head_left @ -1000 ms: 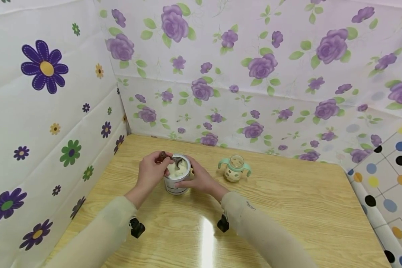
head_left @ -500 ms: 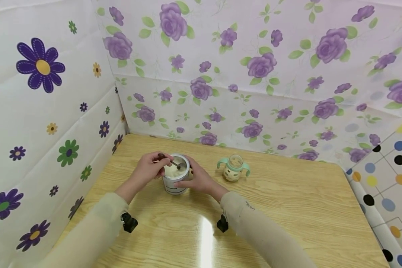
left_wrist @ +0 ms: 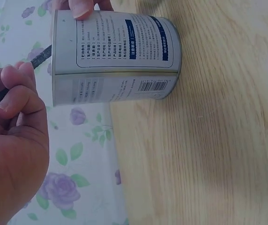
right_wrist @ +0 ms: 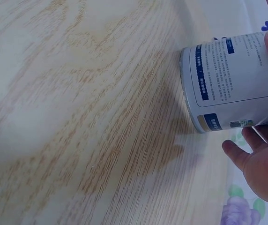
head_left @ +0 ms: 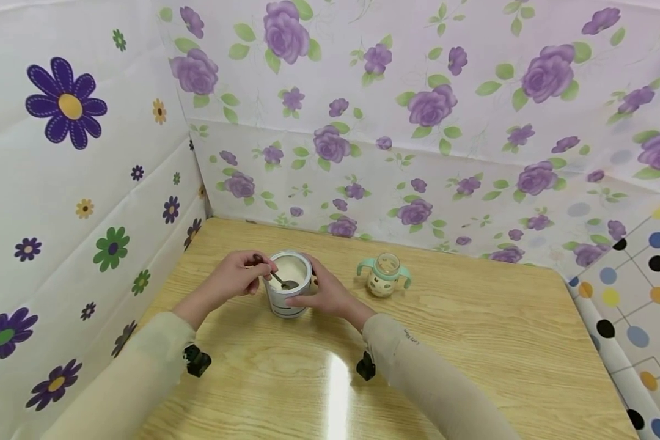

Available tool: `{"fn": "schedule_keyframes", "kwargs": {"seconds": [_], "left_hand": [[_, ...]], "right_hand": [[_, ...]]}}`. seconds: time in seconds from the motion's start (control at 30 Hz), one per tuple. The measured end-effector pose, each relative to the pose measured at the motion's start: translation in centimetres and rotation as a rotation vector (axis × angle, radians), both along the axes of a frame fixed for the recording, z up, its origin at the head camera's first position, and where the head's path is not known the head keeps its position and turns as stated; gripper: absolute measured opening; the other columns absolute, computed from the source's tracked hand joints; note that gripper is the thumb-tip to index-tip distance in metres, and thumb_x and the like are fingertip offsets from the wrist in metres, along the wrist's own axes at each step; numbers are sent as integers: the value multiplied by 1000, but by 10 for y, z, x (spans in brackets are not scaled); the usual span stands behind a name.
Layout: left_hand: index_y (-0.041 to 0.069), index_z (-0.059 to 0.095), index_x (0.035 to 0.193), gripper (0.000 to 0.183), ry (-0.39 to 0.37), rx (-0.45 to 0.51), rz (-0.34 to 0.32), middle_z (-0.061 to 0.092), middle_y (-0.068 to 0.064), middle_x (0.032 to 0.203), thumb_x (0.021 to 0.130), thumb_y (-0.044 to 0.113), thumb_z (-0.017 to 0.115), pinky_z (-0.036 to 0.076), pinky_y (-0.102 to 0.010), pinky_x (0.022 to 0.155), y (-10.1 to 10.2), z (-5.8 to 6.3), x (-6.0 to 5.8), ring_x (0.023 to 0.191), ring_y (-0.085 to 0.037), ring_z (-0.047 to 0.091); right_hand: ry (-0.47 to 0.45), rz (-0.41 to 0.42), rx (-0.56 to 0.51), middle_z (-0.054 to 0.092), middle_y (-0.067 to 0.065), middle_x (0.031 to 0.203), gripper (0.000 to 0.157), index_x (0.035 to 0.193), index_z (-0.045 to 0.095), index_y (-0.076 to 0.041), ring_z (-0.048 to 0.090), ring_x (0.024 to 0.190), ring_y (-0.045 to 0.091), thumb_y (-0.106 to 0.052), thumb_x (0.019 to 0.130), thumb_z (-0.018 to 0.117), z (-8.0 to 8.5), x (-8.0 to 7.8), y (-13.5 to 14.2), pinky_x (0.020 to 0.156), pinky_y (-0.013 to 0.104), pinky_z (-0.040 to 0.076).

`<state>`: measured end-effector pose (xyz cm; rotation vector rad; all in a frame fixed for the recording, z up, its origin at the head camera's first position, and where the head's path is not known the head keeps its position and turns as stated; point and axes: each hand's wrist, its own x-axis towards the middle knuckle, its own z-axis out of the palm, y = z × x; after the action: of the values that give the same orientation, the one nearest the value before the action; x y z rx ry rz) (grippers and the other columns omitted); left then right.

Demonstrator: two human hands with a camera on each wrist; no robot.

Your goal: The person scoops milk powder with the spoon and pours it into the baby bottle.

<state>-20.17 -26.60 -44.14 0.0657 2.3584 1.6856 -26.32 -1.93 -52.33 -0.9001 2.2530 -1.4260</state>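
A round white tin point(head_left: 286, 305) of pale powder stands lidless near the back left of the table in the head view. My left hand point(head_left: 232, 274) pinches the dark handle of a spoon point(head_left: 289, 284), its bowl inside the tin's mouth by the near rim. In the left wrist view the fingers curl around that handle point(left_wrist: 41, 57), and the tin's printed side fills the upper middle. My right hand point(head_left: 330, 294) grips the tin from the right, thumb across the front. The right wrist view shows that hand point(right_wrist: 265, 173) around the tin, partly cut off by the frame.
A clear bottle point(head_left: 384, 284) with mint-green handles and small prints stands uncapped to the right of the tin. The wooden table point(head_left: 473, 342) meets a floral cloth wall point(head_left: 385, 177) at the back. Another patterned cloth point(head_left: 154, 244) rises along the left.
My left hand has shifted left, drawing the spoon's bowl from the far part of the powder toward the tin's near rim. The right hand keeps its hold on the tin.
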Motion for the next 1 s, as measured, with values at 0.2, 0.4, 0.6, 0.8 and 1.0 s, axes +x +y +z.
{"fn": "schedule_keyframes", "kwargs": {"seconds": [0.2,0.4,0.6,0.8,1.0], "left_hand": [[-9,68,126,33,-30,44,17,70,-8,94,113,18,57,40,-25,50,-6,-2,3,57,-11,51],[-12,67,129,37,-56,94,39,72,-4,93,112,21,58,35,-22,49,-10,-6,5,57,-10,53],[-13,66,127,39,-65,138,78,73,0,89,112,22,59,35,-21,50,-13,-10,6,57,-7,50],[-11,67,128,40,-123,212,163,74,4,86,111,26,60,36,-18,47,-13,-10,7,53,-2,48],[-10,59,140,42,-236,379,289,74,7,84,111,21,57,36,-15,44,-12,-12,6,54,-1,48]], "right_hand": [[-8,4,0,47,-1,161,101,169,27,-29,47,148,22,-28,90,90,-1,1,-2,122,53,39],[-1,1,-10,48,1,160,101,169,26,-28,47,148,25,-30,91,90,-2,1,-2,121,55,40],[-24,-6,-21,48,0,160,101,169,26,-29,46,149,25,-27,91,90,-1,0,-1,121,56,39],[-50,3,-50,45,6,164,103,170,24,-25,42,152,32,-19,91,89,1,1,-2,121,63,36],[-61,7,-44,44,9,164,100,170,26,-21,42,152,32,-17,91,88,12,6,-1,121,61,37]]}}
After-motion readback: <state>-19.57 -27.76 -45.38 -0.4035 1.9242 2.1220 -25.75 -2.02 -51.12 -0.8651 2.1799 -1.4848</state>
